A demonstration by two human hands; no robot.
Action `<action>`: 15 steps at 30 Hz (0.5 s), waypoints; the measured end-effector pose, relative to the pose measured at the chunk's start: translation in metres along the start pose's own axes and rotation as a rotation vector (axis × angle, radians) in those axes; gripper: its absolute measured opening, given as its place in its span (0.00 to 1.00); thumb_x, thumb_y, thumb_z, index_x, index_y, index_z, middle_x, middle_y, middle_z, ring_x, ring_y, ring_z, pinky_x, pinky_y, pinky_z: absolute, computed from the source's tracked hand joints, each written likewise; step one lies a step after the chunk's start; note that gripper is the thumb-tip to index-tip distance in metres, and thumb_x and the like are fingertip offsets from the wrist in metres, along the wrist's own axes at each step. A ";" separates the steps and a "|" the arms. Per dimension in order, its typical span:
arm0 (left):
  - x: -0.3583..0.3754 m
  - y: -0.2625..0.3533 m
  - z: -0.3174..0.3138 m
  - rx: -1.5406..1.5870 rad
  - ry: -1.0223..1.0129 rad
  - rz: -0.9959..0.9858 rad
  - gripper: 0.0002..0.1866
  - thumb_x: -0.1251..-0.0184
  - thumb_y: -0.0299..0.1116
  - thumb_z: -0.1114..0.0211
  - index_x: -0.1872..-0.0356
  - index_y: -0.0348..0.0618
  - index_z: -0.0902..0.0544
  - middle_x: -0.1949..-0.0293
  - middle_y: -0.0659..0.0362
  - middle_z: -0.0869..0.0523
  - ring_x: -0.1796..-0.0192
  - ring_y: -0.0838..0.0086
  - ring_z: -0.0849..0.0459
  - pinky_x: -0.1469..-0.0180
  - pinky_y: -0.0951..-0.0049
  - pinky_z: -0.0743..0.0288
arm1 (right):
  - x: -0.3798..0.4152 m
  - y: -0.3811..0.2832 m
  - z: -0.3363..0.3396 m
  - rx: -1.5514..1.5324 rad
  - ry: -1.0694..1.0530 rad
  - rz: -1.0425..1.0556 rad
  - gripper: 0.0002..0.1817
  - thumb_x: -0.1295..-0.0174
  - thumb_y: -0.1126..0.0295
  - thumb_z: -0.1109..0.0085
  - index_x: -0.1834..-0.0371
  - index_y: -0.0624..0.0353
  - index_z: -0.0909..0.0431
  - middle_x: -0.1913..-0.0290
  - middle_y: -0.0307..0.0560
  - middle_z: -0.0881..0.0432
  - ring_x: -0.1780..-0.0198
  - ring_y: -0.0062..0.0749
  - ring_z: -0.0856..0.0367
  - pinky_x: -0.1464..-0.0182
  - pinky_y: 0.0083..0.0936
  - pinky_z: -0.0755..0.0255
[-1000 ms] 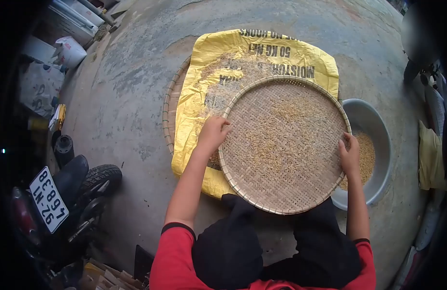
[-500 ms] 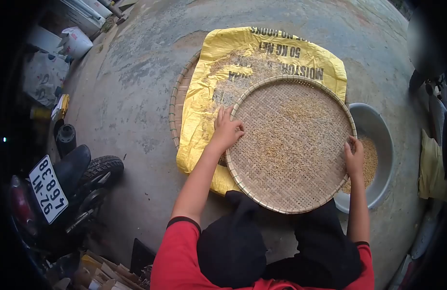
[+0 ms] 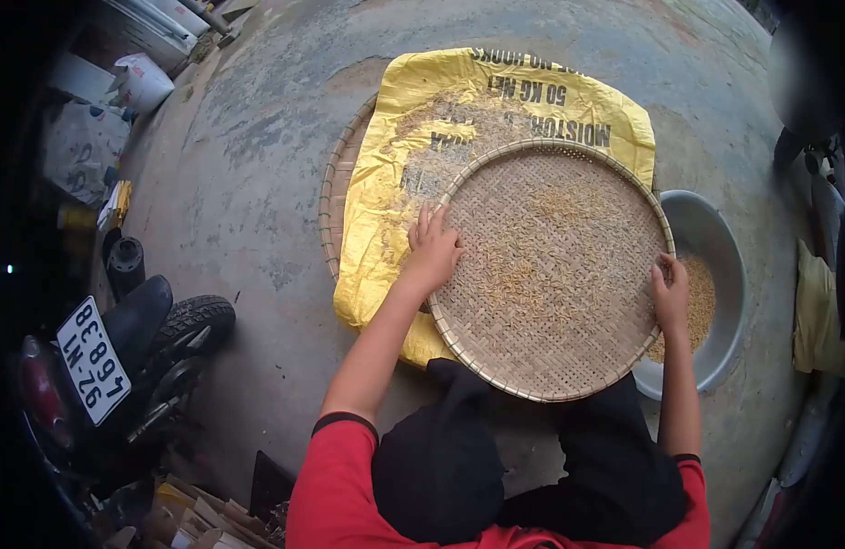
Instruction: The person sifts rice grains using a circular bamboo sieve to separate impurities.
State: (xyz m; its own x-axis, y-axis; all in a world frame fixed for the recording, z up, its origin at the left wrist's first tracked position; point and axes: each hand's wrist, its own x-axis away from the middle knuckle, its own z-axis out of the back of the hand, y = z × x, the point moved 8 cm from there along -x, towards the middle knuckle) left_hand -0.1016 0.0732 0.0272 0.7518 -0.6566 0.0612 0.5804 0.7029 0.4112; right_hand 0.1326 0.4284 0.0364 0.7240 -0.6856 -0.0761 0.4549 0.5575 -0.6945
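A round woven bamboo winnowing tray [image 3: 541, 361] is held above my knees, its far part over the yellow sack. Husked-looking golden grain [image 3: 523, 274] lies scattered thinly across its weave. My left hand [image 3: 434, 249] grips the tray's left rim, with the fingertips showing at the edge. On the right rim, my right hand [image 3: 669, 295] is closed around the edge, its thumb on the near side. Under the tray lies a flattened yellow sack [image 3: 368, 265] with black print and a spread of chaff and grain. The parts of my fingers beneath the rim are hidden.
A grey metal basin [image 3: 729, 316] with more grain stands at the right, partly behind my right arm. Another woven tray [image 3: 331, 206] sits under the sack. A parked motorbike [image 3: 134, 339] is at the left. Cardboard scraps [image 3: 212, 517] lie at the lower left.
My left hand has shifted slightly on the left rim, its fingers lying flatter. The tray and my right hand stay almost where they were, moving up very slightly in view.
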 end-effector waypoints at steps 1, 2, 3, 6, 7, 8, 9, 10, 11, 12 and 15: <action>0.000 -0.001 -0.002 -0.001 -0.001 0.000 0.07 0.40 0.33 0.37 0.67 0.44 0.24 0.30 0.48 0.45 0.26 0.48 0.59 0.31 0.42 0.61 | 0.000 -0.002 0.001 0.006 0.004 0.005 0.19 0.41 0.67 0.43 0.48 0.64 0.26 0.49 0.54 0.25 0.45 0.43 0.27 0.41 0.33 0.35; 0.000 0.000 -0.004 -0.008 -0.005 -0.024 0.07 0.40 0.34 0.37 0.66 0.44 0.23 0.31 0.47 0.44 0.26 0.48 0.59 0.31 0.43 0.60 | 0.000 -0.003 0.001 0.004 0.004 0.003 0.19 0.41 0.67 0.43 0.48 0.64 0.26 0.49 0.54 0.25 0.45 0.43 0.27 0.41 0.33 0.35; 0.001 0.000 -0.006 -0.014 -0.008 -0.049 0.07 0.40 0.34 0.37 0.66 0.44 0.23 0.31 0.46 0.44 0.26 0.48 0.59 0.31 0.44 0.60 | 0.000 -0.003 0.001 0.002 -0.001 -0.005 0.18 0.41 0.67 0.43 0.49 0.64 0.26 0.49 0.54 0.25 0.46 0.43 0.27 0.41 0.33 0.35; -0.001 -0.002 -0.009 -0.039 -0.018 -0.031 0.07 0.40 0.34 0.37 0.65 0.45 0.22 0.31 0.45 0.44 0.26 0.48 0.59 0.31 0.44 0.60 | 0.000 0.000 0.000 -0.008 -0.004 -0.010 0.18 0.41 0.67 0.43 0.49 0.64 0.26 0.50 0.55 0.24 0.46 0.44 0.26 0.42 0.33 0.35; -0.001 -0.002 -0.011 -0.037 -0.018 -0.032 0.07 0.40 0.34 0.37 0.65 0.45 0.22 0.31 0.45 0.44 0.26 0.48 0.59 0.31 0.44 0.60 | -0.001 0.002 0.000 -0.015 -0.005 -0.006 0.18 0.41 0.67 0.43 0.49 0.64 0.26 0.50 0.55 0.24 0.46 0.44 0.26 0.42 0.33 0.35; -0.001 -0.001 -0.011 -0.041 -0.014 -0.014 0.07 0.40 0.34 0.37 0.65 0.44 0.22 0.31 0.45 0.43 0.26 0.48 0.59 0.31 0.45 0.60 | -0.001 0.003 -0.001 -0.013 -0.005 -0.007 0.18 0.41 0.67 0.43 0.49 0.64 0.26 0.50 0.55 0.24 0.46 0.44 0.26 0.42 0.33 0.35; 0.000 -0.001 -0.010 -0.046 -0.010 0.003 0.07 0.40 0.34 0.37 0.65 0.44 0.22 0.31 0.45 0.43 0.26 0.48 0.59 0.31 0.46 0.60 | -0.001 0.006 -0.001 -0.032 -0.003 -0.019 0.18 0.41 0.67 0.43 0.49 0.64 0.26 0.50 0.55 0.24 0.46 0.44 0.26 0.42 0.33 0.35; 0.000 0.000 -0.011 -0.047 -0.012 0.004 0.07 0.40 0.34 0.37 0.65 0.44 0.22 0.31 0.45 0.43 0.26 0.48 0.59 0.31 0.46 0.60 | -0.001 0.007 -0.002 -0.052 -0.001 -0.031 0.18 0.41 0.67 0.43 0.49 0.64 0.26 0.50 0.55 0.24 0.47 0.44 0.26 0.42 0.33 0.35; 0.001 0.002 -0.009 -0.067 -0.023 0.015 0.07 0.40 0.33 0.37 0.65 0.42 0.22 0.32 0.44 0.42 0.26 0.48 0.58 0.30 0.46 0.59 | -0.001 0.006 -0.002 -0.052 -0.003 -0.033 0.18 0.41 0.67 0.43 0.49 0.64 0.26 0.50 0.55 0.24 0.47 0.44 0.26 0.42 0.33 0.35; 0.001 0.003 -0.009 -0.087 -0.033 0.025 0.07 0.40 0.32 0.38 0.65 0.40 0.22 0.32 0.44 0.41 0.26 0.48 0.57 0.30 0.47 0.58 | 0.000 0.002 -0.001 -0.028 0.001 -0.012 0.18 0.41 0.67 0.43 0.49 0.64 0.26 0.51 0.54 0.24 0.47 0.43 0.26 0.42 0.33 0.34; 0.000 0.003 -0.016 -0.145 -0.025 0.016 0.08 0.42 0.30 0.39 0.64 0.37 0.23 0.33 0.43 0.40 0.27 0.47 0.55 0.30 0.48 0.55 | -0.002 0.005 -0.002 -0.020 0.009 0.005 0.18 0.41 0.67 0.43 0.50 0.64 0.26 0.51 0.54 0.24 0.47 0.44 0.26 0.42 0.33 0.34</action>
State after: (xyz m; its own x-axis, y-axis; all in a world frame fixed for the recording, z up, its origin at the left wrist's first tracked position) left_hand -0.0945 0.0801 0.0138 0.7544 -0.6503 0.0898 0.6089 0.7443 0.2745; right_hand 0.1323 0.4312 0.0319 0.7215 -0.6871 -0.0855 0.4411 0.5513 -0.7081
